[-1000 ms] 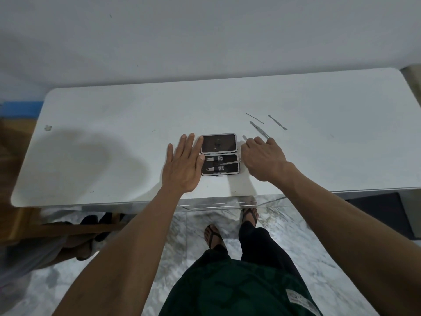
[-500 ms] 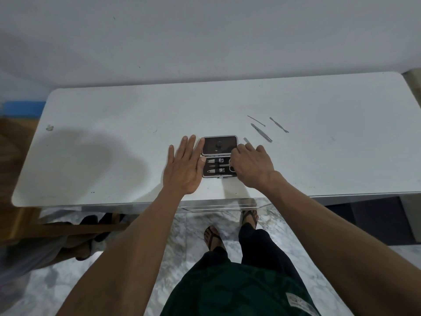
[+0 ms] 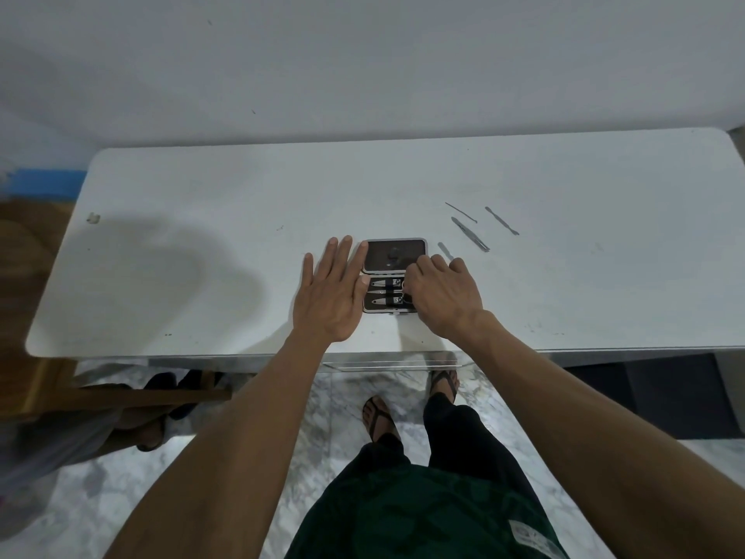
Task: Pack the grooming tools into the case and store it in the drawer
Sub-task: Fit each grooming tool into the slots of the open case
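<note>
A small dark grooming case (image 3: 394, 256) lies open near the front edge of the white table (image 3: 201, 252). Its lid half is farther from me. The near half holds three metal tools (image 3: 382, 292) under straps. My left hand (image 3: 330, 294) lies flat on the table, fingers spread, with thumb and forefinger touching the case's left side. My right hand (image 3: 443, 294) is curled over the right end of the case and hides what its fingertips touch. Loose on the table to the right are tweezers (image 3: 470, 234), a thin pick (image 3: 460, 212), a cuticle pusher (image 3: 501, 221) and a short tool (image 3: 445, 250).
A drawer front with a long handle (image 3: 389, 364) sits under the table edge just below the case. A wall runs close behind the table. A wooden chair (image 3: 121, 393) stands at the lower left. My feet in sandals (image 3: 379, 417) are on the marble floor.
My right hand slid left from beside the case onto its right end. The tool that stuck out to the right now lies inside the case. My left hand stayed put.
</note>
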